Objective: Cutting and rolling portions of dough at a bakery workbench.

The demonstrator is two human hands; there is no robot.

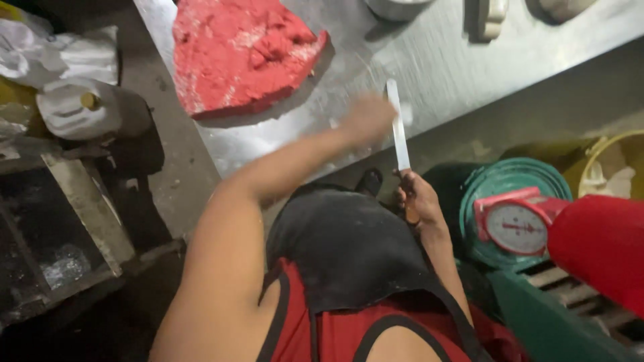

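Right hand (pixel 417 198) has a closed grip on the knife (pixel 400 141) handle, blade pointing far over the near edge of the metal table (pixel 436 67). Left hand (pixel 367 119), blurred, grip unclear, sits beside the blade; a red slab (pixel 241 53) lies far left.

Steel table (pixel 456 67) runs across the top of the view, dull and scratched. On it, well left of centre, a thick red slab (pixel 241 53) with pale dusting and a rough, crumbled top. Left of the table, a white plastic jug (pixel 80 107) lying on its side with crumpled white bags (pixel 60 53) behind it. Lower right: a red dial scale (pixel 516 224) standing against a green round tub (pixel 510 184). A yellow bucket (pixel 614 161) sits at the far right.
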